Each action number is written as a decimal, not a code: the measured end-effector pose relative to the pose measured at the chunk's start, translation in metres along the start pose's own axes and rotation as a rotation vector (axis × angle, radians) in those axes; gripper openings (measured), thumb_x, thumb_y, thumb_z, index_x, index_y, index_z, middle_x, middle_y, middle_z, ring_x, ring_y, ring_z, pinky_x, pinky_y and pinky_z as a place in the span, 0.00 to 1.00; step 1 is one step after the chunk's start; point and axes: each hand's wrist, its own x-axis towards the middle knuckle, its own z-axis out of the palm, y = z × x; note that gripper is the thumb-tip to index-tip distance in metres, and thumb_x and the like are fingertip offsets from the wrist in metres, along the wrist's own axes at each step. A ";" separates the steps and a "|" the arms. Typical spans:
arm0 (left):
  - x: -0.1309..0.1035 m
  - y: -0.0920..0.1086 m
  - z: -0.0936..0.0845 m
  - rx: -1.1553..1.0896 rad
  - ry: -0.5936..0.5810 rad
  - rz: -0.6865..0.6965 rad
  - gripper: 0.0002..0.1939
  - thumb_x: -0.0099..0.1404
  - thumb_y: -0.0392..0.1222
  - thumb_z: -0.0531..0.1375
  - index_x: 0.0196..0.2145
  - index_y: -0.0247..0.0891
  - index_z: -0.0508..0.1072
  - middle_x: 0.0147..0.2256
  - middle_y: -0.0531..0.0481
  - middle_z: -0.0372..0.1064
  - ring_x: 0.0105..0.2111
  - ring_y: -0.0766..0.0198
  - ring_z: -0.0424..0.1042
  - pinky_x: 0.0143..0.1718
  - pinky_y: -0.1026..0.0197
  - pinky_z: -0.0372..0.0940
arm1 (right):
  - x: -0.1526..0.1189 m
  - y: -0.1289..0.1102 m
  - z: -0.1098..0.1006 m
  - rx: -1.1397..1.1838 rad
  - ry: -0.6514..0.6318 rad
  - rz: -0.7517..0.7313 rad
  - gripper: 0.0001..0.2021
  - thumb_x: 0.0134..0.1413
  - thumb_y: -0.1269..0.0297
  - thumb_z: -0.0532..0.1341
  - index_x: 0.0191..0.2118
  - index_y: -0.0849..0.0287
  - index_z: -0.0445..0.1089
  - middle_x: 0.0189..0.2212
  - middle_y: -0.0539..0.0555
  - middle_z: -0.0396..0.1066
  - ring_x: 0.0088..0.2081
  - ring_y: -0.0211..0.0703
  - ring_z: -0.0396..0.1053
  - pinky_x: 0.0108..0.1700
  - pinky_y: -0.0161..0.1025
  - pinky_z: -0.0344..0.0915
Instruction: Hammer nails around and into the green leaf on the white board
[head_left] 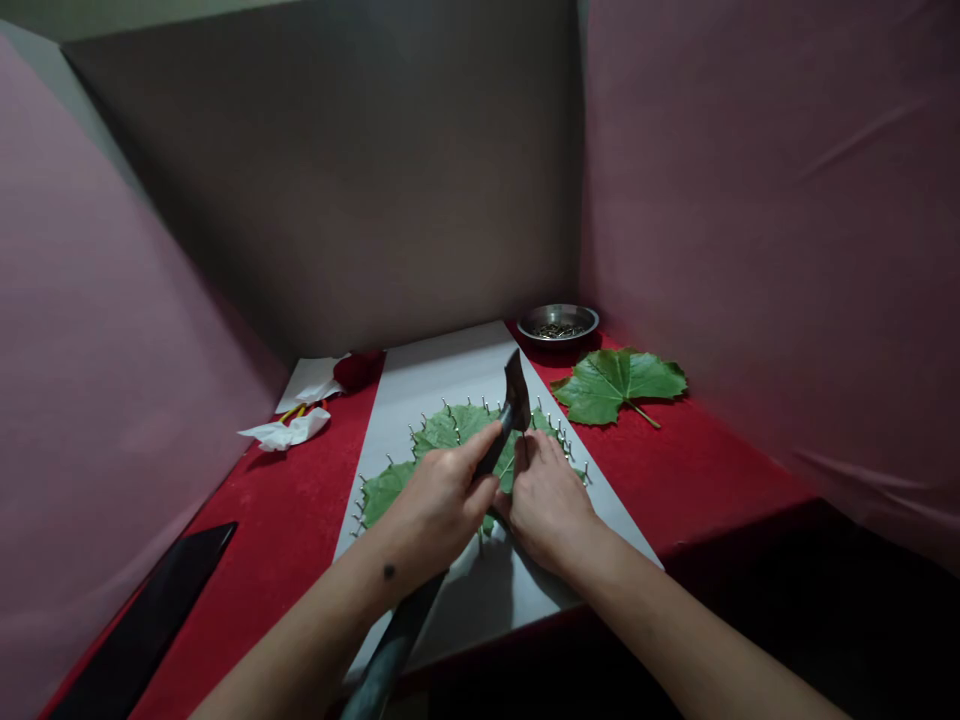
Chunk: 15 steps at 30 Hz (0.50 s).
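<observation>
My left hand [442, 490] is closed around the handle of a hammer [516, 395], whose head is just above my right fingertips. The handle runs down under my left wrist toward the front edge. My right hand [547, 500] rests on a green leaf [435, 430], fingers pinched at a thin upright nail [525, 442] below the hammer head; the fingers partly hide it. The leaf lies flat on a long white board [420, 370]. Several nails [562, 435] stand upright along the leaf's outline, and a few inside it. Both hands cover the leaf's middle.
A metal bowl [558, 326] of nails stands at the back right. Near it a second leaf [619, 385] lies on the red tablecloth [300, 500]. Crumpled white tissue [289, 430] and a dark red object [356, 370] are at left, above a flat black item [150, 620].
</observation>
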 end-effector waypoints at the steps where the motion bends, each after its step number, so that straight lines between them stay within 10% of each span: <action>1: -0.002 0.003 -0.003 -0.013 0.022 -0.003 0.28 0.62 0.37 0.53 0.60 0.34 0.63 0.14 0.60 0.54 0.18 0.64 0.59 0.27 0.60 0.62 | 0.001 -0.001 0.000 0.011 -0.008 0.021 0.38 0.60 0.50 0.50 0.62 0.84 0.52 0.61 0.75 0.52 0.65 0.62 0.47 0.66 0.51 0.42; 5: -0.011 0.010 -0.012 -0.066 0.148 -0.008 0.28 0.64 0.40 0.52 0.62 0.39 0.59 0.16 0.59 0.57 0.16 0.66 0.56 0.24 0.61 0.60 | 0.003 -0.003 0.001 0.063 0.000 0.097 0.43 0.56 0.45 0.54 0.63 0.85 0.50 0.63 0.76 0.48 0.65 0.62 0.44 0.65 0.50 0.44; 15: -0.004 0.006 -0.007 0.008 0.029 0.049 0.27 0.62 0.36 0.53 0.59 0.33 0.64 0.16 0.57 0.59 0.19 0.64 0.61 0.27 0.60 0.61 | 0.002 0.002 0.010 -0.027 0.083 -0.006 0.36 0.58 0.49 0.52 0.61 0.77 0.58 0.60 0.70 0.58 0.63 0.64 0.50 0.64 0.55 0.48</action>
